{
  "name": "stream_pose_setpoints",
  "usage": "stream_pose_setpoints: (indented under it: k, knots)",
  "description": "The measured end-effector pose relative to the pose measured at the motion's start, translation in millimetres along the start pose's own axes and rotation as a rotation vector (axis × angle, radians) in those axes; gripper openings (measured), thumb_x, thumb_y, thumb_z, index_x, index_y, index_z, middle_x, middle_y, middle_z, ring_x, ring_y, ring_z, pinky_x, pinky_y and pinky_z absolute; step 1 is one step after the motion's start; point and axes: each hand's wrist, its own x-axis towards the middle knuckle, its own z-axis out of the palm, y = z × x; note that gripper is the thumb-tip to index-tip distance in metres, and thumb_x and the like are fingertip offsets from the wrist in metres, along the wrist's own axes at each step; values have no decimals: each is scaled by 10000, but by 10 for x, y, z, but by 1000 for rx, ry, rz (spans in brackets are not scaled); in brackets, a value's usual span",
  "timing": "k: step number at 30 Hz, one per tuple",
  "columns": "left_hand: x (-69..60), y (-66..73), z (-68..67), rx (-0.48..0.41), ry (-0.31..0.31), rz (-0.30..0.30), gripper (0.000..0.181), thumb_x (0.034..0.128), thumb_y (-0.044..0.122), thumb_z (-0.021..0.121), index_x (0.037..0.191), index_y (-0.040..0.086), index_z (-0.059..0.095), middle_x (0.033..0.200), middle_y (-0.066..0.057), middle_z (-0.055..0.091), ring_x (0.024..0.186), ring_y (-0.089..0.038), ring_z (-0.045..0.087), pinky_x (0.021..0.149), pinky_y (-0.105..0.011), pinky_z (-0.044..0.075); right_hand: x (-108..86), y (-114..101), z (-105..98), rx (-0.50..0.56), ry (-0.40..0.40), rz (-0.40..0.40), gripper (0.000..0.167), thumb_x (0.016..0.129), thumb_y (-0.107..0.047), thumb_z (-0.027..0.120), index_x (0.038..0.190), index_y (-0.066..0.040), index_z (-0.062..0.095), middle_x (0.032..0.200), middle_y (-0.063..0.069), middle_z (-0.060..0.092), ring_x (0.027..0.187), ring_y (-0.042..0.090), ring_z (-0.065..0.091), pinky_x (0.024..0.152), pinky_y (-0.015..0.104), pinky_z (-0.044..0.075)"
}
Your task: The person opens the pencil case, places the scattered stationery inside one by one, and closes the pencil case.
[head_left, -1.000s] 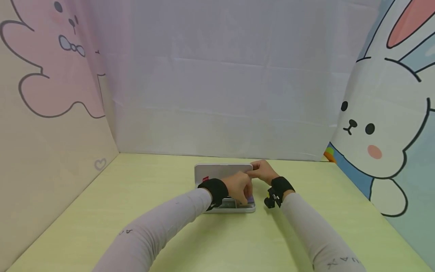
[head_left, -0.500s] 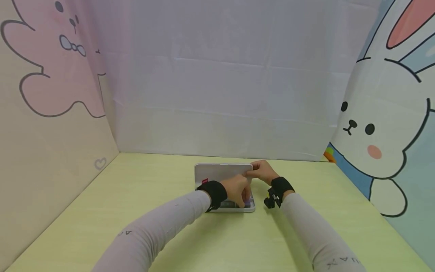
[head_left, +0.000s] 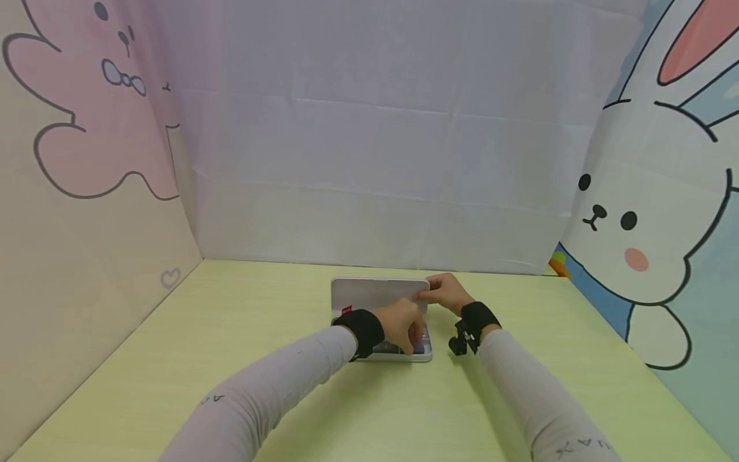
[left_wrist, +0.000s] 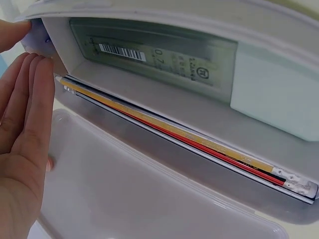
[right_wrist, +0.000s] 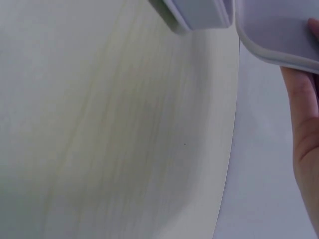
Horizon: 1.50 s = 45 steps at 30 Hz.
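A white pencil case (head_left: 378,290) stands on the table, its lid raised at the back. My left hand (head_left: 399,322) reaches into the right end of it; in the left wrist view thumb and straight fingers lie either side of a small purple-blue thing (left_wrist: 39,39) in the end compartment, its kind mostly hidden. A green see-through pack marked 0.7 (left_wrist: 164,55) and a pale green block (left_wrist: 276,92) lie in the long compartment. Beside them run a yellow pencil (left_wrist: 174,129) and a red pencil (left_wrist: 209,151). My right hand (head_left: 447,292) grips the lid's right edge.
The pale yellow table (head_left: 277,398) reaches back to a white cloth wall (head_left: 369,160). Side walls carry a pink cartoon figure (head_left: 110,141) on the left and a white rabbit (head_left: 646,212) on the right.
My left hand has shifted slightly left and toward me over the right end of the case. The right hand and the raised lid stay in place.
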Motion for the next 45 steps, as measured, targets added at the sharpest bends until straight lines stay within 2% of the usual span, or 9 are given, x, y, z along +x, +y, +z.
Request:
stream_pose_setpoints:
  k: [13, 20, 26, 31, 35, 37, 40, 42, 45]
  knots:
    - [-8, -27, -55, -62, 35, -25, 138, 721, 79, 813, 851, 86, 768, 791, -9, 739, 639, 9, 596, 597, -97, 484, 5, 38, -19, -10, 5, -6, 189, 855, -81, 699, 993, 48, 694, 761, -132, 695, 779, 48, 657, 783, 293, 555]
    - [-30, -126, -262, -127, 136, -6, 209, 739, 109, 815, 934, 57, 761, 880, -67, 749, 719, -53, 647, 663, -141, 513, 0, 36, -33, -53, 29, 0, 227, 871, -95, 682, 1026, 70, 679, 770, -108, 697, 769, 45, 646, 818, 349, 561]
    - [-190, -268, -538, -168, 268, 11, 220, 766, 63, 764, 977, 5, 734, 935, -138, 726, 803, -163, 663, 726, -192, 527, -10, -27, -60, -55, 35, 21, 290, 855, -158, 719, 1063, 41, 684, 826, -65, 724, 808, 75, 665, 872, 435, 554]
    - [-398, -518, -768, -195, 468, -34, 238, 791, 75, 737, 1013, -9, 719, 953, -161, 718, 838, -216, 670, 763, -237, 546, -14, -100, -108, -6, 51, 37, 389, 867, -234, 711, 1149, 30, 665, 1009, 33, 733, 935, 110, 666, 926, 433, 539]
    - [-564, -805, -875, -269, 580, -126, 302, 844, 149, 714, 1101, -9, 695, 1033, -184, 708, 934, -296, 669, 832, -334, 552, -19, -138, -155, 168, 46, 45, 533, 933, -347, 620, 1309, 26, 559, 1311, 170, 611, 1073, 45, 624, 1030, 347, 481]
    - [-636, -963, -880, -335, 582, -211, 339, 874, 221, 696, 1151, 26, 684, 1103, -167, 698, 1007, -306, 654, 882, -370, 536, -21, -145, -185, 256, 32, 31, 586, 963, -375, 560, 1367, 43, 487, 1414, 223, 508, 1094, -5, 609, 1045, 278, 458]
    - [-718, -1181, -848, -511, 538, -327, 392, 890, 287, 676, 1208, 59, 663, 1196, -167, 676, 1084, -325, 645, 961, -427, 513, -17, -153, -225, 330, -3, 13, 646, 978, -380, 523, 1417, 77, 393, 1462, 274, 417, 1065, -49, 619, 996, 176, 465]
    - [-758, -1298, -815, -633, 498, -368, 415, 903, 295, 659, 1244, 60, 640, 1246, -177, 654, 1120, -325, 642, 1001, -431, 498, -13, -163, -254, 347, -37, 6, 691, 977, -382, 524, 1434, 102, 339, 1473, 286, 389, 1055, -57, 620, 957, 139, 476]
    - [-792, -1398, -781, -779, 446, -380, 439, 925, 284, 629, 1285, 34, 603, 1294, -200, 620, 1162, -315, 630, 1035, -410, 475, 0, -182, -293, 376, -67, 29, 715, 963, -371, 558, 1435, 113, 327, 1447, 234, 462, 1043, -40, 631, 931, 143, 494]
